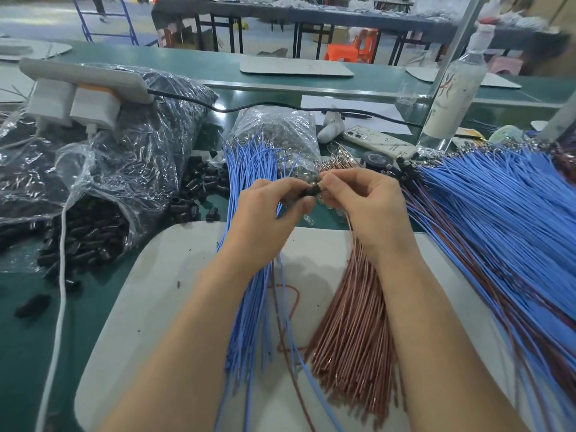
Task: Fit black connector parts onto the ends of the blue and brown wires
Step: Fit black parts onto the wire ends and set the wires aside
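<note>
I'm pinching a black connector part (311, 191) between curled fingertips of my left hand (268, 210) and right hand (364, 204), above the grey mat's (156, 291) far edge, blue wires (249, 169) lying under the left wrist, brown wires (352, 322) under the right.

A connector part (312, 191) sits between the fingers (335, 185). Left of the fingers, loose caps (199, 188) spill from a bag (93, 169). Nearer than the fingers, a left wire bundle (249, 307) and a right wire bundle (352, 338) lie on a mat (149, 291). Right of the fingers lies a wire heap (498, 219). Behind them lies a phone (380, 143).
</note>
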{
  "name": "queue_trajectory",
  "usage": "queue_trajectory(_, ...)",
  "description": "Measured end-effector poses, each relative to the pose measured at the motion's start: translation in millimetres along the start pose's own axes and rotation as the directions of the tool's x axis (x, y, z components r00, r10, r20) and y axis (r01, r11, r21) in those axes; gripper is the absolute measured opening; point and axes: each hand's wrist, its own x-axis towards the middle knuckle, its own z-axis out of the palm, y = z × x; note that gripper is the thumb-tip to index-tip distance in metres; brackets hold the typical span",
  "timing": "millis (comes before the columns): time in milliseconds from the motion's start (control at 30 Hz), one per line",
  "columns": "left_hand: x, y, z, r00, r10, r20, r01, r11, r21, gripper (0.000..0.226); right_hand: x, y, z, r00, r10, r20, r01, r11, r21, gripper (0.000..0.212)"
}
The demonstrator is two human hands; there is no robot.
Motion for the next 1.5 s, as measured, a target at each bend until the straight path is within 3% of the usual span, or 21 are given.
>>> queue_trajectory(100, -0.4, -0.4, -1.9, 0.999, -0.025, 0.028, 0.027, 0.996, -0.086, 0.009, 1.0, 4.3, 1.4, 0.99, 0.133, 0.039, -0.138, 0.969, 0.203, 0.008)
queue_trajectory(200, -1.0, -1.8, -1.0, 1.0, -0.014, 0.014, 0.014, 0.999, -0.044, 0.012, 1.0, 6.2, 4.1, 0.975, 0.21, 0.08, -0.224, 0.93, 0.29, 0.011)
queue_trajectory(567, -2.0, -1.7, 0.5, 0.999, 0.04, -0.014, -0.039, 0.997, 0.066, 0.012, -1.2, 14.5, 19.3, 0.957, 0.279, 0.084, -0.289, 0.878, 0.38, 0.011)
queue_trajectory(700, -0.6, -1.7, -0.6, 1.0, 0.012, -0.012, -0.011, 0.998, 0.061, 0.012, -0.8, 15.0, 20.8, 0.959, 0.268, 0.096, -0.283, 0.855, 0.435, 0.011)
queue_trajectory(833, 0.6, -4.4, 0.5, 0.998, -0.049, -0.035, 0.05, 0.999, 0.021, 0.01, 1.3, 12.1, 18.0, 0.947, 0.295, 0.13, -0.318, 0.789, 0.526, 0.024)
queue_trajectory(900, 0.3, -5.9, 2.5, 0.997, -0.065, -0.033, 0.065, 0.998, 0.023, 0.008, 0.9, 11.6, 17.3, 0.945, 0.3, 0.133, -0.327, 0.826, 0.46, 0.023)
queue_trajectory(1000, -1.1, -6.5, 5.2, 0.997, -0.069, -0.02, 0.07, 0.998, 0.008, 0.006, -2.3, 14.3, 17.1, 0.968, 0.224, 0.112, -0.243, 0.947, 0.21, 0.015)
queue_trajectory(1100, -1.0, -5.9, 6.1, 0.997, -0.071, 0.0, 0.071, 0.997, 0.008, 0.008, -2.5, 16.9, 15.1, 0.982, 0.168, 0.084, -0.174, 0.983, 0.058, 0.012)
queue_trajectory(1200, -0.5, -4.1, 5.5, 0.998, -0.064, 0.008, 0.063, 0.998, 0.014, 0.011, 0.0, 19.4, 14.3, 0.979, 0.189, 0.077, -0.192, 0.981, 0.038, 0.017)
queue_trajectory(1367, -0.9, 0.8, 8.2, 0.997, -0.075, 0.021, 0.075, 0.996, 0.039, 0.014, 4.2, 25.3, 18.1, 0.953, 0.291, 0.083, -0.301, 0.942, 0.147, 0.026)
queue_trajectory(1500, 1.8, 1.0, 5.0, 0.995, -0.097, 0.038, 0.097, 0.995, 0.004, 0.013, 3.1, 24.3, 18.6, 0.978, 0.197, 0.071, -0.198, 0.98, 0.002, 0.022)
